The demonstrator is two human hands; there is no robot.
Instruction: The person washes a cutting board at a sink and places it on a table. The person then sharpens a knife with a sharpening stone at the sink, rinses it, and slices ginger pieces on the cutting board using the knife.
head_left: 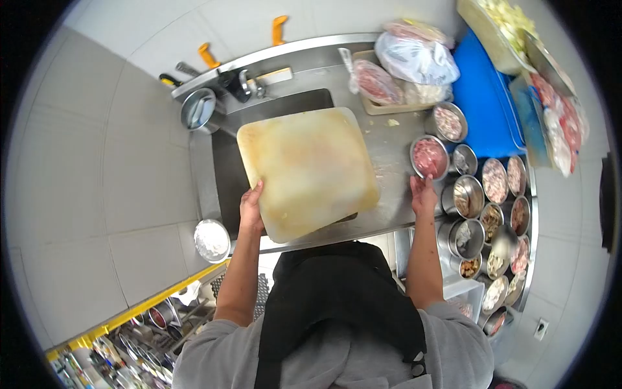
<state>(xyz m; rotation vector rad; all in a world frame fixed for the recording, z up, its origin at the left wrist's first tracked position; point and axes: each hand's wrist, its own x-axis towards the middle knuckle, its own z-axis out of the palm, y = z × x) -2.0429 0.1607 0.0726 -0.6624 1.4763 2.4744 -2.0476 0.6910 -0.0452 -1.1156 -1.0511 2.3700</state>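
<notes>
"Where is the cutting board (308, 172) sitting?"

"It's covering part of the sink (228, 168) and the worktop (393, 194). The left hand (251, 207) is gripping its left edge, thumb showing on the side; the other fingers are hiding beneath."

"And the right hand (423, 194)?"

"To the board's right, its slightly parted fingers are meeting the near rim of a metal bowl (413, 159) holding meat (429, 155). I can't tell whether they're gripping it."
</notes>
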